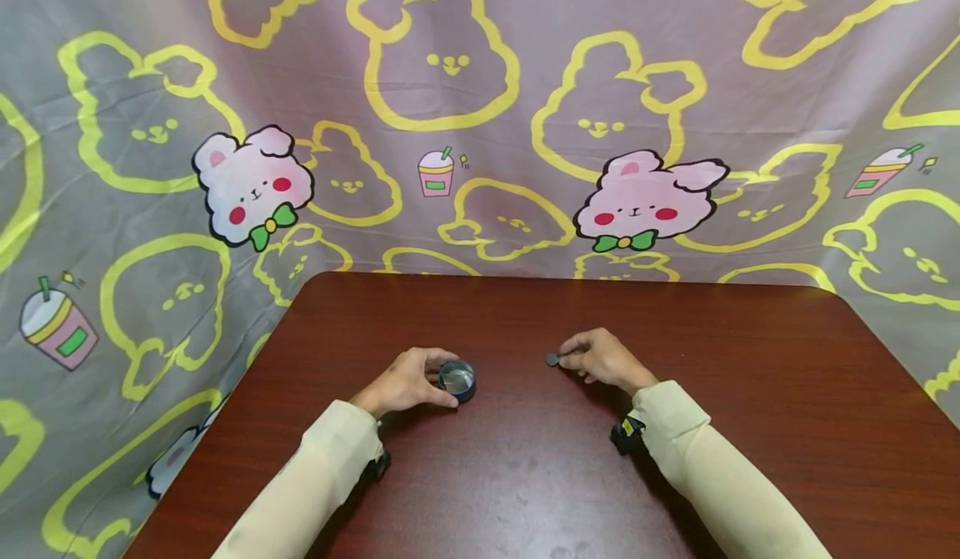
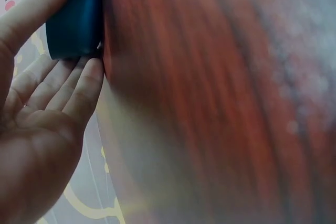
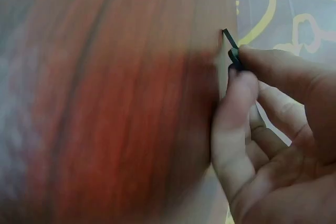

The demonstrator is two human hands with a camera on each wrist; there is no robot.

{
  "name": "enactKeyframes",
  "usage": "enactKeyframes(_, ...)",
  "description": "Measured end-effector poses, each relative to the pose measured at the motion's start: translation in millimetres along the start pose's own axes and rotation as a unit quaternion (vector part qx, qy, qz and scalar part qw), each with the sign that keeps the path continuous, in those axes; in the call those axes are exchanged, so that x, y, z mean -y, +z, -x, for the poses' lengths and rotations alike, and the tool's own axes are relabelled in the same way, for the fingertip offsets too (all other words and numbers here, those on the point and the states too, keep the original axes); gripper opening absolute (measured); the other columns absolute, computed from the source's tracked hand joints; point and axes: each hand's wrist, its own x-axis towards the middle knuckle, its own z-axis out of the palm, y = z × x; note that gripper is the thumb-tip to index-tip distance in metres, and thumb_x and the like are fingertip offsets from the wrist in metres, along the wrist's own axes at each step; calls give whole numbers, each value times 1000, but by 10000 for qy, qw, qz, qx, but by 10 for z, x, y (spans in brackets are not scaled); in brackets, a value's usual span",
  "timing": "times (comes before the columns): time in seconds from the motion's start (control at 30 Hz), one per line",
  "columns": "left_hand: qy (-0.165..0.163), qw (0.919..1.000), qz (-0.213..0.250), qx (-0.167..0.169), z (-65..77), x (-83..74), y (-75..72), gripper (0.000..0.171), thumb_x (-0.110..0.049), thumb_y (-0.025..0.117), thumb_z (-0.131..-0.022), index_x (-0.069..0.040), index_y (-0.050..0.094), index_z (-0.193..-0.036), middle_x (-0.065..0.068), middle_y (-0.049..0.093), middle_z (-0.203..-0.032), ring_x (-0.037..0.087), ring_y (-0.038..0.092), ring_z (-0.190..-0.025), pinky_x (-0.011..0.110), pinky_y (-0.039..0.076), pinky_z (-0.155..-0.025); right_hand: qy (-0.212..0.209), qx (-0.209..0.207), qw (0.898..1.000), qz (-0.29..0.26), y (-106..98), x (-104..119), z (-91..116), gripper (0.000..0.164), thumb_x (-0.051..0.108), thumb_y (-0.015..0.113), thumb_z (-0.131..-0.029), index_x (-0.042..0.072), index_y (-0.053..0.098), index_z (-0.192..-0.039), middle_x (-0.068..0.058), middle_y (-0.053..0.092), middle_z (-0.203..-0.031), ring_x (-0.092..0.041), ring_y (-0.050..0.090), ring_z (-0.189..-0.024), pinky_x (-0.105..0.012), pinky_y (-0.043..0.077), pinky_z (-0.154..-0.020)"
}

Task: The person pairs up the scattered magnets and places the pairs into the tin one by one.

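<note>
My left hand (image 1: 405, 382) holds a small round blue container (image 1: 471, 388) on the table, its open top showing a pale, shiny inside. In the left wrist view, thumb and fingers lie on either side of its smooth blue wall (image 2: 76, 22). To the right, my right hand (image 1: 603, 361) is low over the table and pinches a small dark piece (image 3: 235, 59) between thumb and index finger. Just beyond those fingertips is a thin, dark grey disc (image 1: 552, 359), seen edge-on in the right wrist view. The fingers cover most of the pinched piece.
Both hands work on a reddish-brown wooden table (image 1: 495, 476) with rounded far corners. A cloth (image 1: 495, 109) printed with yellow-outlined rabbits hangs behind it and along the sides. Dark wrist cameras (image 1: 626, 434) sit under the cream sleeves (image 1: 720, 467).
</note>
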Motion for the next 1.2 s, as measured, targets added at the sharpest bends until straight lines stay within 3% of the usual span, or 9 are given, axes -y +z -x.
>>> enactKeyframes(0.17, -51, 10000, 66, -24, 5, 7, -7, 63, -3, 91, -69, 3, 64, -125, 11, 69, -114, 28, 65, -111, 40, 53, -96, 73, 141, 9948, -1008, -7, 2, 8, 20, -8, 64, -90, -18, 65, -108, -18, 70, -91, -20, 69, -73, -34, 62, -68)
enactKeyframes(0.3, -67, 9999, 122, -27, 13, 9, -10, 63, -3, 91, -69, 3, 63, -125, 12, 69, -115, 29, 64, -112, 39, 53, -97, 203, 191, 9892, -1438, -20, 11, 19, 21, -11, 61, -91, -20, 61, -110, -22, 70, -95, -21, 71, -78, -35, 62, -73)
enactKeyframes(0.7, -63, 9999, 147, -32, 18, 1, 1, 63, -3, 90, -70, 3, 63, -126, 13, 69, -117, 30, 64, -114, 39, 53, -98, 527, 8, 9887, -1400, -35, -13, -22, 11, -8, 67, -89, -14, 61, -97, -18, 68, -88, -21, 71, -73, -34, 62, -68)
enactKeyframes(1.2, -213, 9996, 202, -6, 9, 26, -7, 65, -4, 91, -70, 1, 63, -128, 11, 68, -120, 29, 62, -117, 39, 52, -98, 259, 140, 9882, -1501, 40, 173, -110, 16, -4, 67, -90, -13, 59, -102, -16, 71, -87, -21, 69, -75, -36, 62, -70)
